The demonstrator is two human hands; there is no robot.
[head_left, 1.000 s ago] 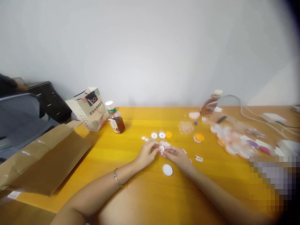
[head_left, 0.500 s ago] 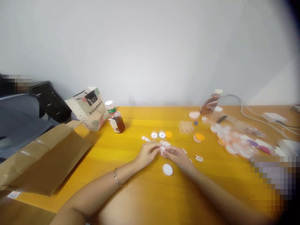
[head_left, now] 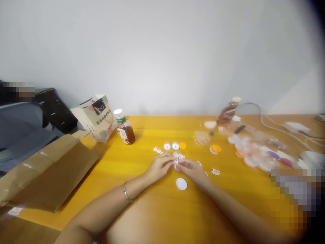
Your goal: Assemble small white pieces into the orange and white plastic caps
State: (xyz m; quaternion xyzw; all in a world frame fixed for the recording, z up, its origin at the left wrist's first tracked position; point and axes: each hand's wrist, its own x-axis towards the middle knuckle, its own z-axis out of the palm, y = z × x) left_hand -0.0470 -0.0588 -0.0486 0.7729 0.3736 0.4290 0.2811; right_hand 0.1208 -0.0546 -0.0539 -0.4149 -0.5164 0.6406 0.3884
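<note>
Both hands pinching a small white cut-out just beyond the white cap

My left hand (head_left: pixel 159 166) and right hand (head_left: pixel 193 168) meet fingertip to fingertip, narrowly closed on the white patterned piece (head_left: pixel 175 162), just past the white cap (head_left: pixel 181 184) on the yellow table (head_left: pixel 142 162). I reckon a hard pinch could tear or crease it, or a slip drop it among loose pieces.

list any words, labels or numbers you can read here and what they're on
"boo", roughly, on the dark square of the paper bag; the letters are blurred, so this reading is unsure.
Dark characters in a row lower on the same bag: too blurred to read.
Label on the near bottle of brown liquid, with a green band under its white cap: too small to read.
Far bottle: no readable text.
Small white piece between the left hand and right hand: dark marks, unreadable.
</note>
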